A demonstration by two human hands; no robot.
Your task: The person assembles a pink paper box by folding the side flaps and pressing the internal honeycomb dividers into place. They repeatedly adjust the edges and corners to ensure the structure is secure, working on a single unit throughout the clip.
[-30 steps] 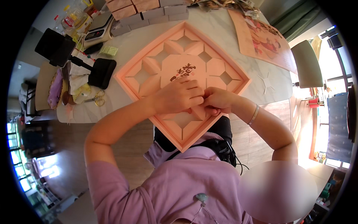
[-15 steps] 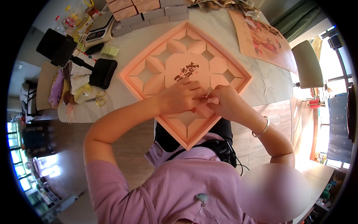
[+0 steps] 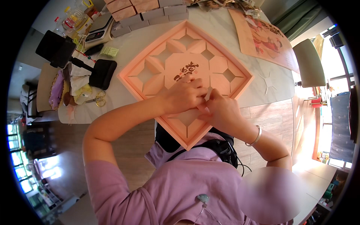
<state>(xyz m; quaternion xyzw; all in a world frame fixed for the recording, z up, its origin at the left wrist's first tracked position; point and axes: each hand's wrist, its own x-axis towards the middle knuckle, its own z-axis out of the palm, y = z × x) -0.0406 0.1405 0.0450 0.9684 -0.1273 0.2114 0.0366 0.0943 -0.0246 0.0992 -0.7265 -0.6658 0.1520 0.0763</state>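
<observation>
A shallow pink cardboard box (image 3: pixel 237 53) lies turned cornerwise, its near corner past the table's edge, close to my body. Inside it sits a pink cardboard insert (image 3: pixel 173 62) with star-shaped openings and a plain middle panel bearing dark lettering. My left hand (image 3: pixel 187 94) is over the lower part of that panel, fingers bent and closed at a fold. Right beside it, my right hand (image 3: pixel 222 112) pinches a folded pink flap of the insert, fingertips nearly meeting the left ones. Both hands cover the flap's joint.
At the left stand a black phone stand (image 3: pixel 103 74), gold-handled scissors (image 3: pixel 100 99) and a kitchen scale (image 3: pixel 98 34). Stacked small boxes (image 3: pixel 148 15) are at the back. A printed pink sheet (image 3: pixel 262 41) and a white star-shaped cutout (image 3: pixel 268 82) lie at right.
My right hand has moved slightly down and left along the flap, its wrist turning. The left hand has shifted a little, staying at the fold. The box has barely moved.
</observation>
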